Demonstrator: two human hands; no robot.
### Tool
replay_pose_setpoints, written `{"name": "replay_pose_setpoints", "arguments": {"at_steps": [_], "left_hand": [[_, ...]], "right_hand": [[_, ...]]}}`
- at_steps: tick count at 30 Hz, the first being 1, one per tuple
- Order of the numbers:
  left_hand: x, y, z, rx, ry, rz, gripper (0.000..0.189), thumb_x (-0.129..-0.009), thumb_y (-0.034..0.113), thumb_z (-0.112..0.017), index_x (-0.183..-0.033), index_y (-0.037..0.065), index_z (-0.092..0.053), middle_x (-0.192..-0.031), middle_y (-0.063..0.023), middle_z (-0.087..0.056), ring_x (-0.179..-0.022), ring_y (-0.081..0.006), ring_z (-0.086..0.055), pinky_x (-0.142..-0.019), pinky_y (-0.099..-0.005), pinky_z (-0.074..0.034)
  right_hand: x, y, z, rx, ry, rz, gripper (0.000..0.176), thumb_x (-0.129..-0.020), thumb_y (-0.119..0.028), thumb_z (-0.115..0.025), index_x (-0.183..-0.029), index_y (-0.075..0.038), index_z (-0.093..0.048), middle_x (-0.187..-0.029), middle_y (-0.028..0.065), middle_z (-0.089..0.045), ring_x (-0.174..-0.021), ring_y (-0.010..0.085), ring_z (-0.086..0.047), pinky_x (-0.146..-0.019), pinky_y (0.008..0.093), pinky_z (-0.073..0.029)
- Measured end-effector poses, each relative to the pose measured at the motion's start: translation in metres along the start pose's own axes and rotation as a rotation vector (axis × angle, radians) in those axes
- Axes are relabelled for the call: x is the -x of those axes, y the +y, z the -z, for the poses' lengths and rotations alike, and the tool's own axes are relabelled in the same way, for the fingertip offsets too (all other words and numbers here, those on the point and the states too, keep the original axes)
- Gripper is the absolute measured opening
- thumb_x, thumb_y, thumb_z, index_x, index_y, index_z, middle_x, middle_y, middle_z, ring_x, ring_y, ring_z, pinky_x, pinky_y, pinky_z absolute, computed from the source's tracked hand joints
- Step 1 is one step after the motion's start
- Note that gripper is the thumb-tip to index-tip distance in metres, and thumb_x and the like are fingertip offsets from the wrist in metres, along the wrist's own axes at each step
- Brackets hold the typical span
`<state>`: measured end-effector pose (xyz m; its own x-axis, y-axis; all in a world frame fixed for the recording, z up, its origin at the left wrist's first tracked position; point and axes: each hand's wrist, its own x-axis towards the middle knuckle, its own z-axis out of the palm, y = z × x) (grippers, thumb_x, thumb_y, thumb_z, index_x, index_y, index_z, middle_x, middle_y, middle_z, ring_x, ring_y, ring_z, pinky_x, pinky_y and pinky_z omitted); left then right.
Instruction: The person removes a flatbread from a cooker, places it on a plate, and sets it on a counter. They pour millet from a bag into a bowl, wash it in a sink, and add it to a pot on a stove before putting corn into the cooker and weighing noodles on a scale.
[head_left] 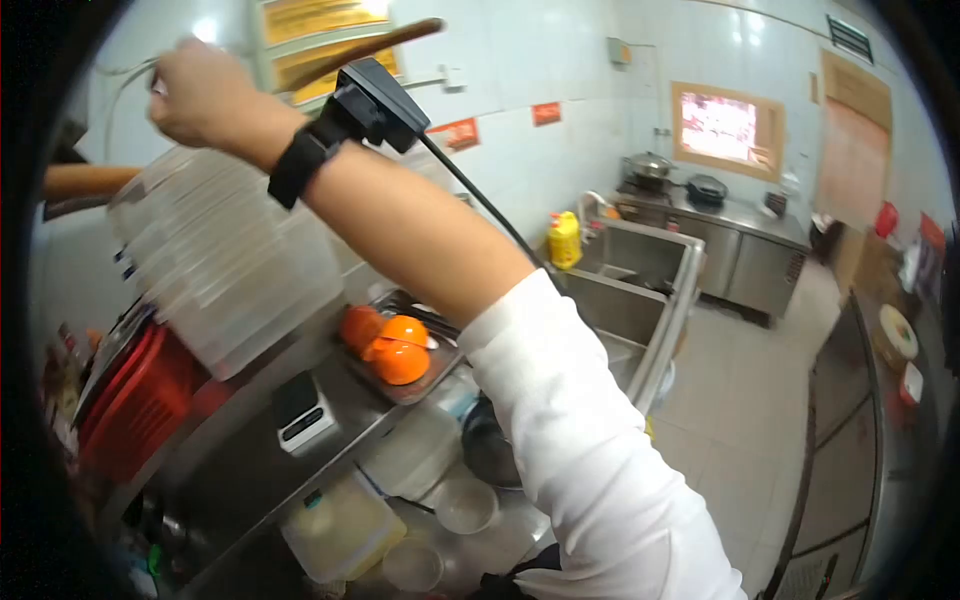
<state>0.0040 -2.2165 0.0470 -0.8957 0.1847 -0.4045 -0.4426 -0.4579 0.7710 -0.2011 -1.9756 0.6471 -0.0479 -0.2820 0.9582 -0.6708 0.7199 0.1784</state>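
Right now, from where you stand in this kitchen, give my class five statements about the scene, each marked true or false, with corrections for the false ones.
1. The raised hand is near the stacked clear plastic containers. True.
2. The sleeve on the raised arm is black. False: it is white.
3. A black strap goes around the wrist. True.
4. The yellow bottle stands on the floor. False: it stands up by the metal sink.
5. The orange bowls are inside the red basket. False: they sit on a tray.
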Motion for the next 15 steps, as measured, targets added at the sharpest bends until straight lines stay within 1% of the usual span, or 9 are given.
{"name": "replay_pose_setpoints", "arguments": {"at_steps": [1,3,6,7,8,9,11,13,15], "left_hand": [[0.001,0.003,-0.002,-0.015,0.0,0.002,0.019,-0.085,0.022,-0.049,-0.093,0.005,-0.055,-0.082,-0.0047,-0.055,-0.068,-0.0158,-0.05,-0.06,-0.0294,-0.042],[0.006,0.001,-0.003,0.01,0.033,-0.043,0.019,-0.085,0.022,-0.048,-0.091,0.006,-0.055,-0.081,-0.0042,-0.054,-0.067,-0.0153,-0.05,-0.059,-0.0287,-0.042],[0.016,-0.005,-0.003,-0.127,-0.003,-0.11,0.019,-0.086,0.023,-0.047,-0.09,0.006,-0.055,-0.08,-0.0036,-0.054,-0.065,-0.0147,-0.05,-0.058,-0.0277,-0.041],[0.019,-0.012,-0.005,-0.202,0.01,-0.168,0.019,-0.086,0.023,-0.047,-0.089,0.006,-0.055,-0.079,-0.0033,-0.054,-0.065,-0.0145,-0.05,-0.058,-0.0273,-0.041],[0.027,0.0,-0.019,-0.15,0.062,-0.191,0.019,-0.086,0.023,-0.047,-0.089,0.006,-0.055,-0.079,-0.0033,-0.054,-0.065,-0.0145,-0.05,-0.058,-0.0273,-0.041],[0.038,0.011,-0.034,-0.065,0.115,-0.125,0.018,-0.087,0.021,-0.045,-0.09,0.007,-0.056,-0.08,-0.0027,-0.054,-0.066,-0.0147,-0.051,-0.058,-0.027,-0.042],[0.041,0.022,-0.04,-0.022,0.137,-0.049,0.018,-0.088,0.02,-0.044,-0.091,0.007,-0.056,-0.08,-0.002,-0.055,-0.067,-0.0149,-0.052,-0.059,-0.0267,-0.042],[0.034,0.026,-0.036,0.011,0.05,-0.012,0.018,-0.088,0.019,-0.043,-0.091,0.007,-0.056,-0.08,-0.002,-0.055,-0.071,-0.0149,-0.052,-0.062,-0.0274,-0.043],[0.029,0.024,-0.027,-0.025,0.005,0.025,0.016,-0.088,0.018,-0.044,-0.091,0.007,-0.056,-0.081,-0.0018,-0.055,-0.075,-0.0143,-0.051,-0.065,-0.0288,-0.044]], "right_hand": [[0.024,0.02,0.013,0.022,0.025,-0.003,0.029,-0.078,-0.019,-0.044,-0.102,-0.003,-0.043,-0.109,0.0189,-0.049,-0.098,0.0293,-0.049,-0.084,0.0377,-0.04],[0.116,0.126,0.062,0.142,-0.177,-0.138,0.047,-0.09,-0.022,-0.031,-0.132,-0.003,-0.024,-0.128,0.017,-0.038,-0.117,0.0245,-0.038,-0.097,0.0321,-0.032],[0.071,0.089,0.168,0.298,0.917,0.18,0.033,-0.088,-0.024,-0.04,-0.108,0.0,-0.05,-0.106,0.0103,-0.052,-0.096,0.0229,-0.049,-0.082,0.031,-0.039],[0.069,0.104,0.171,0.141,0.869,-0.054,0.036,-0.087,-0.028,-0.04,-0.11,-0.002,-0.049,-0.104,0.0116,-0.052,-0.097,0.0227,-0.049,-0.085,0.0321,-0.038],[0.06,0.096,0.148,-0.186,0.822,-0.352,0.037,-0.086,-0.028,-0.041,-0.108,0.0,-0.05,-0.106,0.0119,-0.05,-0.098,0.023,-0.048,-0.086,0.0339,-0.038],[0.068,0.081,0.152,-0.468,0.758,-0.643,0.038,-0.085,-0.028,-0.041,-0.107,0.002,-0.05,-0.108,0.0121,-0.047,-0.099,0.0234,-0.046,-0.086,0.0356,-0.038],[0.072,0.094,0.136,-0.527,0.428,-0.749,0.043,-0.086,-0.035,-0.038,-0.105,0.003,-0.05,-0.104,0.0123,-0.048,-0.093,0.0235,-0.049,-0.077,0.0364,-0.045],[0.052,0.085,0.131,-0.549,0.5,-0.698,0.037,-0.085,-0.028,-0.045,-0.108,0.001,-0.048,-0.105,0.0125,-0.048,-0.095,0.0218,-0.051,-0.077,0.0371,-0.048],[0.034,0.061,0.118,-0.43,0.394,-0.563,0.033,-0.084,-0.018,-0.049,-0.108,0.003,-0.046,-0.101,0.0133,-0.048,-0.092,0.0209,-0.053,-0.077,0.0336,-0.05]]}}
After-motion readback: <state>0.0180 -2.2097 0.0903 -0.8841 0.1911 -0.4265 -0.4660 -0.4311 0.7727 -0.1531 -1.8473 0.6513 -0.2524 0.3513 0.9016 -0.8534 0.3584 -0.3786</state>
